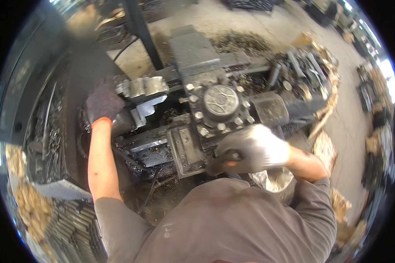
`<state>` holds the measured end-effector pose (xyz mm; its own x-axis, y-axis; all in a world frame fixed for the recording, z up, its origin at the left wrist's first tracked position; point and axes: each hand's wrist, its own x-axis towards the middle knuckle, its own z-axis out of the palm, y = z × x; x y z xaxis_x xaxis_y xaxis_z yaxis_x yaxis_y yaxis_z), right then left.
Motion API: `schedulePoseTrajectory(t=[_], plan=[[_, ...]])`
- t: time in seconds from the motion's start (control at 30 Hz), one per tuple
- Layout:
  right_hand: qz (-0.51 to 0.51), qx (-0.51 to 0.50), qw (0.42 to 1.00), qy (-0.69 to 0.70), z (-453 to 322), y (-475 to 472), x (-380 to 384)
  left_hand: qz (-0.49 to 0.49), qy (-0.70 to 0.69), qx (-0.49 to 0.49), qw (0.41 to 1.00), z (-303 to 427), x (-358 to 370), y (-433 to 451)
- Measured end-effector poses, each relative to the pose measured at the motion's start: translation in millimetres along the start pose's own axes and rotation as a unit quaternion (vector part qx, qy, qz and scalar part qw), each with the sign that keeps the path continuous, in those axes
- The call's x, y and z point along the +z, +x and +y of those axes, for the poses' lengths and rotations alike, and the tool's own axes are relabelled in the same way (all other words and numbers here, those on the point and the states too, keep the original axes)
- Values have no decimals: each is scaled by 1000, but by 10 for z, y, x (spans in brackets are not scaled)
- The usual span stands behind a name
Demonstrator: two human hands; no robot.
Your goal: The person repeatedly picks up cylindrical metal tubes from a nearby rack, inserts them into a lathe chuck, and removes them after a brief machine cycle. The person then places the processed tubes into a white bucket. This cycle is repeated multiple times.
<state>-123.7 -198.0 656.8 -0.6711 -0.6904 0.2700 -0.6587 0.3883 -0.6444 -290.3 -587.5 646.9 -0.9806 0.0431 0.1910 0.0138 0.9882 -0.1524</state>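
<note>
My left hand (104, 101), in a dark glove with an orange cuff, lies palm down over the metal lathe chuck (123, 122); its fingertips are blurred. Stepped metal jaws (146, 86) stand out from the chuck, just right of that hand. My right hand (255, 148), in a whitish glove and smeared by motion, is closed around a dark handle-like object (215, 165) in front of the tool post. What this object is cannot be told. The square tool post (221, 100), with a round ribbed cap and several bolt heads, sits between my hands.
Dark metal chips cover the lathe bed (154, 157). A rectangular metal plate (187, 149) projects towards me. Right of the tool post, a tray holds several metal tools (304, 65). A bucket (278, 180) stands by my right elbow. Stacked metal bars (72, 230) lie at lower left.
</note>
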Motion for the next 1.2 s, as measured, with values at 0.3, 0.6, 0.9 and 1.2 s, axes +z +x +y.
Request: schedulePoseTrajectory(t=[0.3,0.6,0.9,1.2], plan=[[-54,73,937,-337,985,1565,-820,241,-136,10,961,246,349,-984],[-255,91,931,-243,2307,1839,-168,235,-793,-506,245,-256,1980,-3776],[-269,270,924,-39,2114,2335,155,278,-735,-561,262,-1051,2095,-4416],[-200,261,944,38,1523,2658,430,221,-419,-435,766,-1383,2829,-4856]])
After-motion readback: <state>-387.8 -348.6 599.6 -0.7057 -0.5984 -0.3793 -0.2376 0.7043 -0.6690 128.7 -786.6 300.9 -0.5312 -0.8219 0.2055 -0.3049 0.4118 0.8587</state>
